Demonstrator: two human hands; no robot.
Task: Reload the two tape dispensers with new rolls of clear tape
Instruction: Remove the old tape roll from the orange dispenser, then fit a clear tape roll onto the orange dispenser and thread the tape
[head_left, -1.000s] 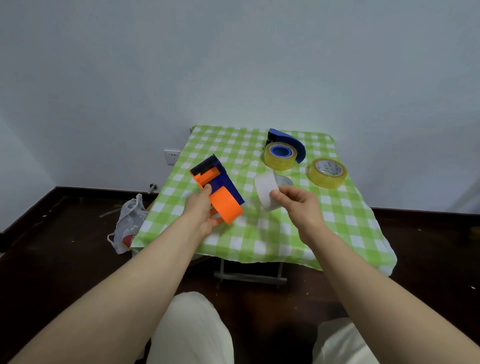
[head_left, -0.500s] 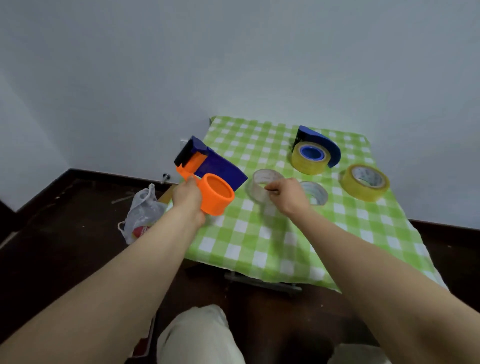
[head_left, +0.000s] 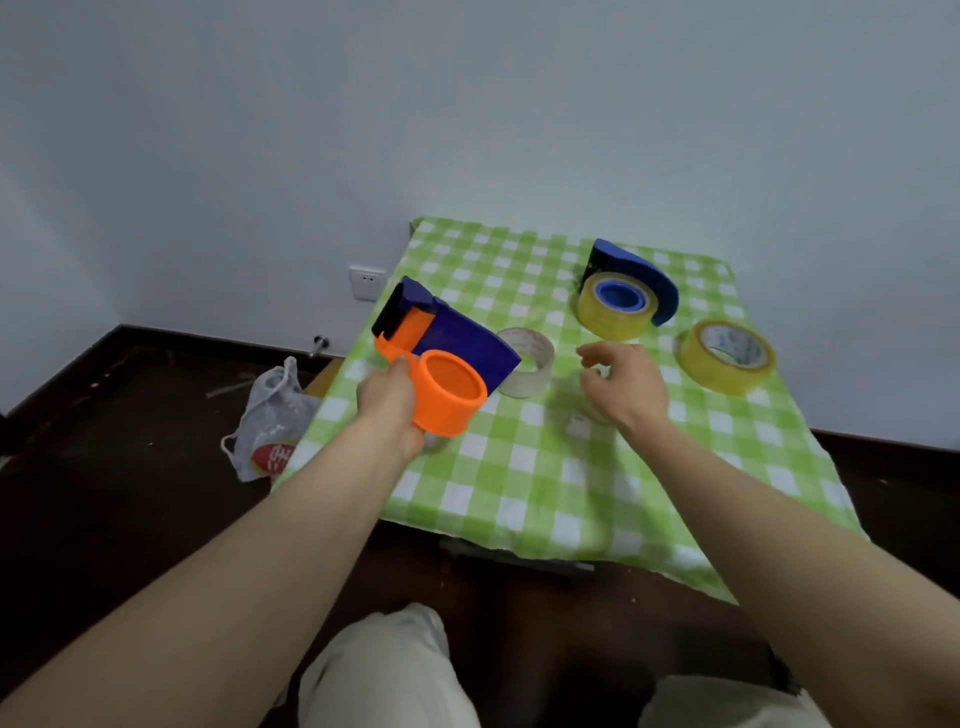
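Observation:
My left hand grips an orange and blue tape dispenser with a bare orange hub, held above the table's left edge. An empty whitish tape core lies on the checked cloth just behind the dispenser. My right hand hovers open over the cloth with fingers spread, and holds nothing. Another pale ring lies mostly hidden under that hand. A blue dispenser loaded with a yellowish roll stands at the back. A loose yellowish tape roll lies at the right.
The small table wears a green and white checked cloth and stands against a white wall. A plastic bag sits on the dark floor at the left. My knees are below the table's front edge.
My right hand has let go of the empty core, which now lies on the cloth, and has moved right with its fingers open. The left hand keeps hold of the dispenser.

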